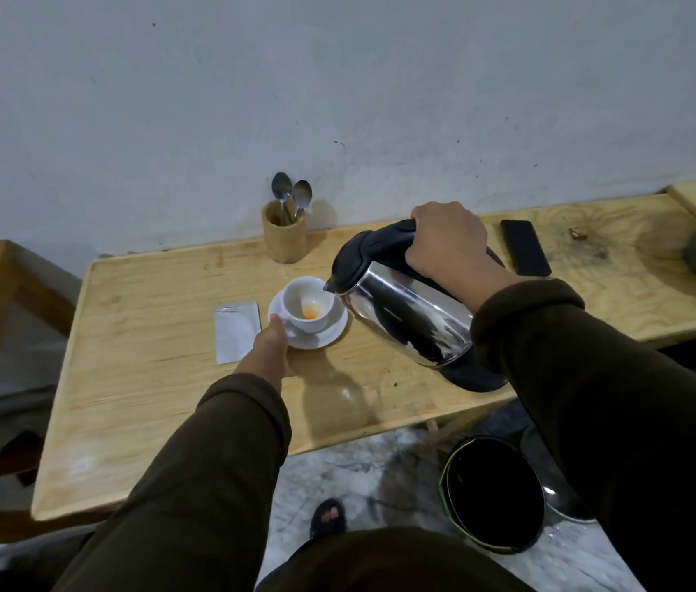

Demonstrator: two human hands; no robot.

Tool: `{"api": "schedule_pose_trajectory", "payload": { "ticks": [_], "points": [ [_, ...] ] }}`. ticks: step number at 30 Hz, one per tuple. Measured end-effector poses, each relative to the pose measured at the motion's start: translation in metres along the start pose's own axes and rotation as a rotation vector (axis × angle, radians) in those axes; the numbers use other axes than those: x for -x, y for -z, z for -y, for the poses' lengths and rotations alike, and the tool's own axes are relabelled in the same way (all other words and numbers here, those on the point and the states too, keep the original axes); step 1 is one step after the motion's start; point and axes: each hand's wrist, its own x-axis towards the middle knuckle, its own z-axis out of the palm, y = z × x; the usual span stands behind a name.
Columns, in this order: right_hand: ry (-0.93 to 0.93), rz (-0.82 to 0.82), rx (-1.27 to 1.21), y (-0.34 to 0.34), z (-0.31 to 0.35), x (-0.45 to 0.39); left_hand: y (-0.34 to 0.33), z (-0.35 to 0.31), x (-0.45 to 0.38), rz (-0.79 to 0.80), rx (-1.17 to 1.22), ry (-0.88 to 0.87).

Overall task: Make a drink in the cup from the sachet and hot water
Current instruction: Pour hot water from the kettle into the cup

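While the right hand (449, 239) wraps the black plastic handle of a polished steel kettle (406, 309), tilting its spout just over the cup (308, 303), the left hand (271, 346) pinches the saucer (329, 331) rim. The cup is glossy white and round, with orange powder wet at its bottom. Just left of that pinch lies a flat, matte white sachet (237, 331) on the pale plywood table (145, 399); no print readable. Beyond the kettle grip lies a black phone (525, 246).
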Motion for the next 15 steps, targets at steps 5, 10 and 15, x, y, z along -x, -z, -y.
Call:
{"api": "schedule_pose_trajectory", "payload": {
  "ticks": [5,10,15],
  "points": [
    [-0.017,0.013,0.016,0.002,0.007,-0.001,0.0,0.0,-0.001,0.026,0.022,0.028],
    [0.006,0.02,0.068,0.001,0.015,-0.001,-0.002,-0.001,-0.001,-0.015,0.031,0.06],
    [0.012,0.026,0.102,0.005,0.02,-0.003,-0.004,-0.004,-0.001,-0.045,0.043,0.102]
  ]
}}
